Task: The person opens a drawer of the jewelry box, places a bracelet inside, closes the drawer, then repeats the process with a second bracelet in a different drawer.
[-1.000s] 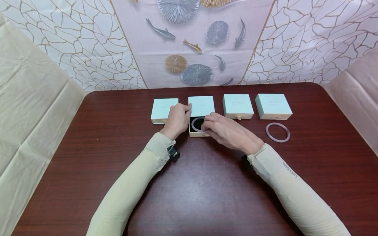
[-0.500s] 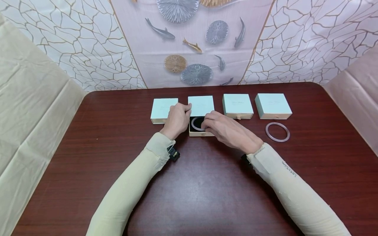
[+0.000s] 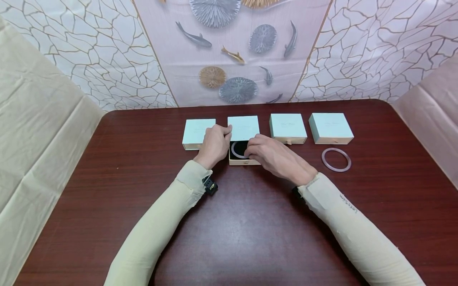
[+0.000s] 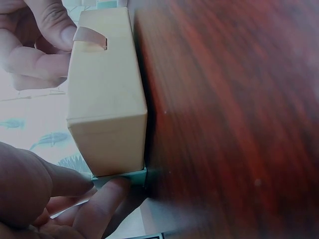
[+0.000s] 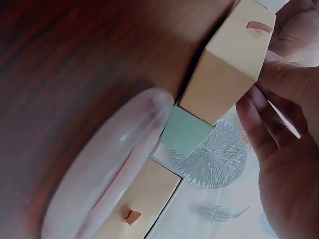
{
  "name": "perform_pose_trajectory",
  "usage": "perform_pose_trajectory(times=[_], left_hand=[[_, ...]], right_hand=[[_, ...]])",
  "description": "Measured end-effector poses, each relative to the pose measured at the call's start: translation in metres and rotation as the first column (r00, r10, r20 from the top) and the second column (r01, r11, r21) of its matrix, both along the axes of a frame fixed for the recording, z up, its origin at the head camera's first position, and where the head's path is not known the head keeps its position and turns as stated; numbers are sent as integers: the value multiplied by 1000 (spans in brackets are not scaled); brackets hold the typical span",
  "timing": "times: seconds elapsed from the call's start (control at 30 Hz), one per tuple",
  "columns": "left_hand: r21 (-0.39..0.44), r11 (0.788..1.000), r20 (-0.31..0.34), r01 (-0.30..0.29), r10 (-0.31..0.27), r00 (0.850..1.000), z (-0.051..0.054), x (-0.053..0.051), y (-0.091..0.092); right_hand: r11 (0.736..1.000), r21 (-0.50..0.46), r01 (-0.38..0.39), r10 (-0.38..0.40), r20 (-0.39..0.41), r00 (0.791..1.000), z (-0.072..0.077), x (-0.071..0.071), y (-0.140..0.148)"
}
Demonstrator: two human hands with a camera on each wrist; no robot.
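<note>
In the head view, a pale mint box (image 3: 243, 128) has its cream drawer (image 3: 243, 162) pulled partway out toward me. A pale lilac bangle (image 3: 234, 151) lies on the drawer's black lining, its right part hidden by fingers. My left hand (image 3: 215, 143) grips the left side of the mint sleeve; the left wrist view shows fingertips (image 4: 107, 199) against the sleeve's edge. Reaching in from the right, my right hand (image 3: 273, 155) has curled fingers at the bangle's right side and seems to pinch it. The fingertips' exact contact is hidden in both wrist views.
Another mint box (image 3: 195, 133) stands partly behind my left hand. Two more, a third box (image 3: 288, 127) and a fourth box (image 3: 330, 128), stand to the right. A second bangle (image 3: 336, 170) lies flat on the dark red wooden table (image 3: 229, 238) before the fourth.
My right hand has shifted very slightly at the bangle. The left hand, the boxes and the second bangle stay where they were.
</note>
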State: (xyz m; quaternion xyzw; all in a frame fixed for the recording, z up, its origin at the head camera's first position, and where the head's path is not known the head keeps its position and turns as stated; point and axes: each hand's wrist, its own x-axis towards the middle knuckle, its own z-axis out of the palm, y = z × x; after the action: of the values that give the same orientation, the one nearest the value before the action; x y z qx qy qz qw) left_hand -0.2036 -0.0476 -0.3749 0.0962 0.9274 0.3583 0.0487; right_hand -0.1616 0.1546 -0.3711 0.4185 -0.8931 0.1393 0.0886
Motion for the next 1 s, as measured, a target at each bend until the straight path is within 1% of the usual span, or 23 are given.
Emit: perform_pose_trajectory(times=[0.2,0.33,0.6,0.73,1.0], left_hand=[[4,1000,-16,7,-6,1000,-1,0,0],[2,1000,-6,6,-6,1000,-1,1,1],[-7,1000,9,-6,6,1000,-2,0,0],[-10,1000,12,-7,7,1000,-2,0,0],[-7,1000,-8,0,0,1000,-2,0,1]], right_hand=[[1000,-8,-4,4,0,1000,-1,-1,1],[1000,-2,-4,3,-14,1000,0,0,1],[1000,8,27,-27,-34,999,2,3,-4],[999,14,36,-36,-31,999,1,2,-5],[999,30,44,-44,-19,999,0,2,-5]])
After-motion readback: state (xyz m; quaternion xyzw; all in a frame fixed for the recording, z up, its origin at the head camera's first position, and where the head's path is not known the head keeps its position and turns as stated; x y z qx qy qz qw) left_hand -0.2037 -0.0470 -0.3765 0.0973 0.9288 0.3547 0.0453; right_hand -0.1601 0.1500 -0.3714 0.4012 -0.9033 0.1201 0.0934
